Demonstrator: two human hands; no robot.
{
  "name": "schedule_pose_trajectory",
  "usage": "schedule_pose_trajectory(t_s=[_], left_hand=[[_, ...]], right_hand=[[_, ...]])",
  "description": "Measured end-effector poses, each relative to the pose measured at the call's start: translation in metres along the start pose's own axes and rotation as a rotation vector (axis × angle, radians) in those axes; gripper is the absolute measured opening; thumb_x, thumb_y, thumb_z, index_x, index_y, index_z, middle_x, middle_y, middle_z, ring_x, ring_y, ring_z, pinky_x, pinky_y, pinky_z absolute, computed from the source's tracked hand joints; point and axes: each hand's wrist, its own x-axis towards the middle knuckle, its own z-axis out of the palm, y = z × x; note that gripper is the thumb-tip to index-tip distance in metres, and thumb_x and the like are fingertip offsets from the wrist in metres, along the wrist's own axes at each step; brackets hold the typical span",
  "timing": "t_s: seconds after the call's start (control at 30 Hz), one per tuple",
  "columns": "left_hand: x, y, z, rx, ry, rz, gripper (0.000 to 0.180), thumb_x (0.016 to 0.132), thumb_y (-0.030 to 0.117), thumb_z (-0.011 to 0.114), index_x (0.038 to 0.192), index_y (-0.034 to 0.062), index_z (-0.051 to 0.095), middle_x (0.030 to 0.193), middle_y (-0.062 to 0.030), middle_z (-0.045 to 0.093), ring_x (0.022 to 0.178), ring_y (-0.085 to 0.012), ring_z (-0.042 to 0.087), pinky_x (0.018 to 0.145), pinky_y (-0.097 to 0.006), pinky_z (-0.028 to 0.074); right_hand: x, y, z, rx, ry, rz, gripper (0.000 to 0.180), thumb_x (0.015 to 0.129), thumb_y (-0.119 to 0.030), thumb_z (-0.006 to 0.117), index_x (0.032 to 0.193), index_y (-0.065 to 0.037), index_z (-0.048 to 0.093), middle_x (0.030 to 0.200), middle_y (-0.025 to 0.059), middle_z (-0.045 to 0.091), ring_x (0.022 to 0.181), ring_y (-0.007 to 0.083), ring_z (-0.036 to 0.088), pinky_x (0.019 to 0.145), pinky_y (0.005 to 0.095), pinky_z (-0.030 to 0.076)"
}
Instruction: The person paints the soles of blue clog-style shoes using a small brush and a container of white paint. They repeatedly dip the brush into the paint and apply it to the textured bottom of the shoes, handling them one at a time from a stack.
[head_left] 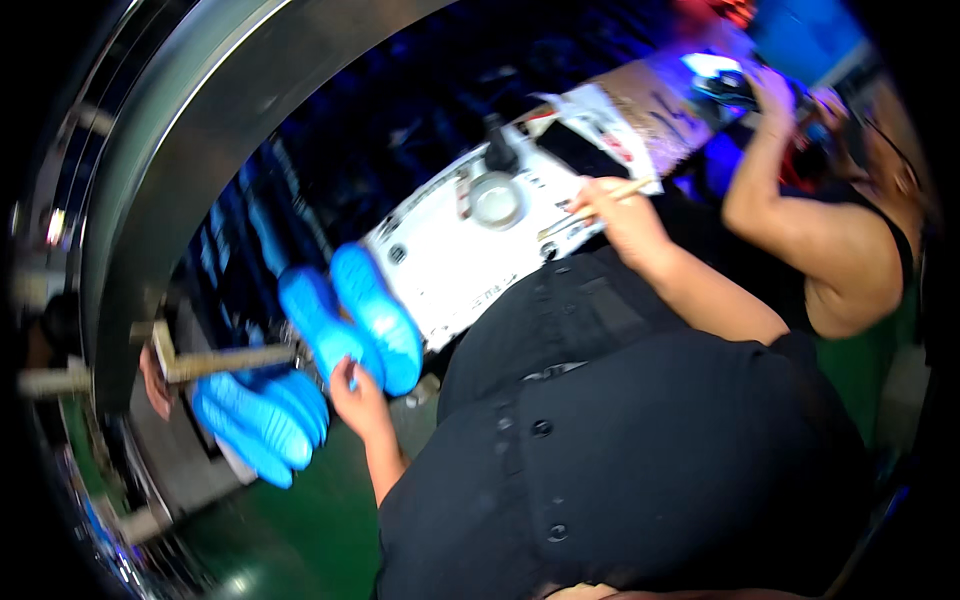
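Two bright blue shoe soles lie side by side left of the white paper-covered table [440,305]. The fingers of my left hand [362,402] are curled at the near end of the left sole [318,312]; the right sole [375,310] lies beside it. My right hand [628,228] is closed round a brush [622,192] with a pale wooden handle, its tip pointing down-left over the paper. Beyond the brush tip stands a round grey-white bowl [495,202], with a dark bottle [498,150] behind it.
More blue soles [262,418] are grouped at the left, under a wooden bar [230,360]. Another person's hand [155,382] is near that bar. A black flat object [580,150] lies on the table. At right, a co-worker's arm [770,190] reaches to a dark item under blue light.
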Motion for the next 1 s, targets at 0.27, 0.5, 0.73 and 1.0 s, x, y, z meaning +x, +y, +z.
schedule_pose_trajectory(t_s=[0.27,0.5,0.73,1.0], left_hand=[[0.032,-0.011,-0.015,0.503,0.048,0.064,0.052,0.075,0.010,0.061,0.123,-0.0007,0.047,0.114,-0.0221,0.052,0.106,-0.0372,0.051,0.090,-0.043,0.042],[0.049,-0.037,-0.026,0.669,-0.151,-0.301,0.030,0.075,0.020,0.058,0.099,0.0017,0.055,0.094,-0.0188,0.060,0.085,-0.0372,0.059,0.075,-0.046,0.047],[0.050,-0.018,-0.034,0.805,-0.149,-0.209,0.021,0.076,0.020,0.057,0.086,0.0017,0.052,0.073,-0.0155,0.060,0.067,-0.0352,0.059,0.060,-0.045,0.045],[0.041,0.002,-0.034,-0.777,-0.418,-0.937,0.029,0.081,0.016,0.058,0.106,0.0028,0.049,0.071,-0.0049,0.058,0.051,-0.0165,0.052,0.043,-0.028,0.040]], right_hand=[[-0.004,-0.003,-0.011,0.077,0.009,0.100,0.032,0.092,-0.027,0.054,0.074,-0.003,0.064,0.071,0.0032,0.060,0.065,0.0085,0.047,0.065,0.0227,0.038],[0.004,0.011,-0.016,0.066,0.037,0.111,0.033,0.092,-0.032,0.054,0.075,-0.004,0.062,0.068,0.0006,0.055,0.064,0.0067,0.045,0.061,0.0205,0.035],[0.007,0.011,-0.015,0.083,0.025,0.122,0.034,0.091,-0.033,0.055,0.074,-0.005,0.063,0.069,0.0000,0.055,0.065,0.0060,0.045,0.062,0.0205,0.034],[0.014,0.012,-0.020,0.123,-0.005,0.128,0.034,0.090,-0.032,0.057,0.074,-0.003,0.064,0.072,0.0026,0.059,0.070,0.0085,0.047,0.068,0.0230,0.038]])
